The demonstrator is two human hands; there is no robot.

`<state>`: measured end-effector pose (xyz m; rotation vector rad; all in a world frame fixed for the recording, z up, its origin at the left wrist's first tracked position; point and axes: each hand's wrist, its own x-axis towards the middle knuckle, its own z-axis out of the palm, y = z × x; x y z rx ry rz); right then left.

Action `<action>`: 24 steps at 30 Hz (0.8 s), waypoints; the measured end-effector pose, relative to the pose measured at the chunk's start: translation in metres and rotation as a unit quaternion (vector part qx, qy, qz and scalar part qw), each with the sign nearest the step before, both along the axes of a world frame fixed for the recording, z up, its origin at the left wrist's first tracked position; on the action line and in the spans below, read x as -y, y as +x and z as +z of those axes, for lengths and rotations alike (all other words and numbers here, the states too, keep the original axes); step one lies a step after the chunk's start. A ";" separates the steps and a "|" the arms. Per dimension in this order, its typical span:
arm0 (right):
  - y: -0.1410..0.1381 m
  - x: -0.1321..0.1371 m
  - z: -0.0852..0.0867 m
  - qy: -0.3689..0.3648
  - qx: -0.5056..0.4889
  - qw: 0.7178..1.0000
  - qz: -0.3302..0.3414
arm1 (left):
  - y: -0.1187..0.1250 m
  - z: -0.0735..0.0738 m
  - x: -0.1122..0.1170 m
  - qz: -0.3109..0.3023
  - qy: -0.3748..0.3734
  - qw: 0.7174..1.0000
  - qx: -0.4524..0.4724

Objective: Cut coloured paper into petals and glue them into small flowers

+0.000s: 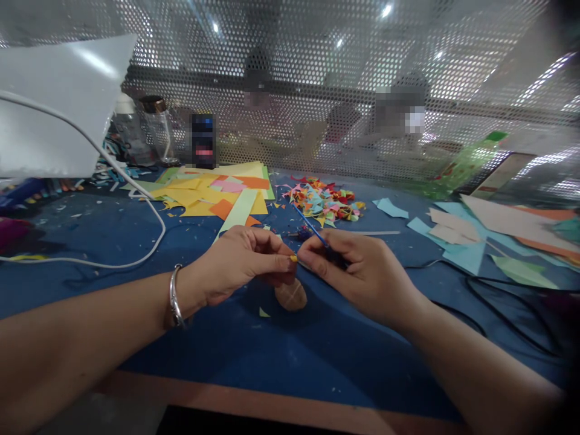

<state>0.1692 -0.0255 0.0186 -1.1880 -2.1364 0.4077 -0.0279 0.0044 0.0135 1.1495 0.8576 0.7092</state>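
Observation:
My left hand [240, 263], with a silver bangle at the wrist, is closed in a pinch on a tiny yellow paper piece [293, 258]. My right hand [357, 272] is closed on a thin blue stick [310, 226] that slants up and to the left; its lower tip meets the yellow piece. Both hands hover close together over the blue mat [272, 350]. A round tan paper shape [290, 295] lies on the mat just under the fingers, and a small green scrap [263, 313] lies beside it.
Yellow, orange and green paper sheets [217, 193] lie at the back left, a heap of small coloured folded pieces [324, 202] behind the hands, pale blue and beige sheets [475, 235] at the right. A white cable [154, 241] loops on the left, black cables [489, 302] on the right. A perforated metal screen [317, 90] stands behind, with people beyond it.

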 end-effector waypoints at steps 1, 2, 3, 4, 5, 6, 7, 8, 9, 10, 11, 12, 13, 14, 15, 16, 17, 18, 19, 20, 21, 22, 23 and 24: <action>0.000 0.000 0.000 -0.006 -0.006 1.000 0.000 | 0.000 0.000 0.000 -0.004 -0.004 1.000 -0.001; 0.000 0.001 -0.001 -0.009 -0.012 1.000 -0.001 | 0.000 0.001 0.000 -0.008 -0.006 1.000 -0.003; 0.000 0.001 -0.001 -0.012 -0.014 1.000 -0.003 | 0.000 0.001 0.000 -0.011 -0.009 1.000 -0.005; 0.001 0.001 -0.002 -0.014 -0.014 1.000 -0.004 | 0.001 0.002 0.000 -0.013 -0.011 1.000 -0.008; 0.001 0.001 -0.002 -0.016 -0.011 1.000 -0.001 | 0.001 0.003 0.000 -0.015 -0.011 1.000 -0.012; 0.002 0.001 -0.002 -0.018 -0.006 1.000 0.004 | 0.001 0.004 0.000 -0.015 -0.012 1.000 -0.017; 0.002 0.002 -0.002 -0.019 -0.001 1.000 0.008 | 0.001 0.005 0.000 -0.016 -0.013 1.000 -0.021; 0.002 0.002 -0.002 -0.020 0.003 1.000 0.012 | 0.001 0.005 0.001 -0.018 -0.016 0.999 -0.026; 0.002 0.002 -0.002 -0.021 0.004 1.000 0.014 | 0.000 0.006 0.001 -0.021 -0.018 0.999 -0.031; 0.002 0.002 -0.002 -0.022 0.005 1.000 0.016 | 0.000 0.006 0.001 -0.024 -0.021 0.999 -0.035; 0.002 0.002 -0.002 -0.025 0.005 1.000 0.017 | 0.000 0.006 0.001 -0.027 -0.023 0.999 -0.040; 0.001 0.002 -0.002 -0.027 0.005 0.999 0.020 | -0.001 0.006 0.001 -0.031 -0.023 0.998 -0.044; 0.001 0.002 -0.002 -0.027 0.004 0.999 0.024 | -0.001 0.006 0.001 -0.035 -0.023 0.998 -0.048; 0.001 0.002 -0.002 -0.027 0.005 0.999 0.029 | -0.001 0.006 0.001 -0.039 -0.022 0.998 -0.053; 0.000 0.002 -0.002 -0.026 0.006 0.999 0.033 | -0.002 0.005 0.001 -0.043 -0.022 0.997 -0.056; 0.000 0.001 -0.002 -0.025 0.007 0.999 0.037 | -0.002 0.006 0.001 -0.047 -0.022 0.997 -0.060; 0.000 0.001 -0.002 -0.024 0.006 0.999 0.041 | -0.002 0.006 0.000 -0.051 -0.021 0.997 -0.063; 0.000 0.001 -0.002 -0.023 0.005 0.999 0.044 | -0.001 0.006 0.000 -0.054 -0.020 0.996 -0.066; -0.001 0.001 -0.002 -0.022 0.005 0.999 0.046 | -0.001 0.006 0.000 -0.058 -0.019 0.996 -0.069; -0.001 0.002 -0.002 -0.021 0.006 0.999 0.046 | -0.001 0.007 0.001 -0.061 -0.018 0.995 -0.071; -0.001 0.002 -0.001 -0.017 0.009 0.999 0.046 | -0.001 0.007 0.001 -0.065 -0.017 0.995 -0.073; -0.001 0.002 -0.001 -0.014 0.013 0.999 0.044 | -0.001 0.007 0.001 -0.068 -0.018 0.995 -0.074; -0.001 0.003 -0.001 -0.013 0.016 0.999 0.043 | -0.001 0.007 0.001 -0.071 -0.021 0.995 -0.073; -0.001 0.003 -0.001 -0.013 0.018 0.999 0.043 | -0.001 0.007 0.001 -0.074 -0.024 0.994 -0.070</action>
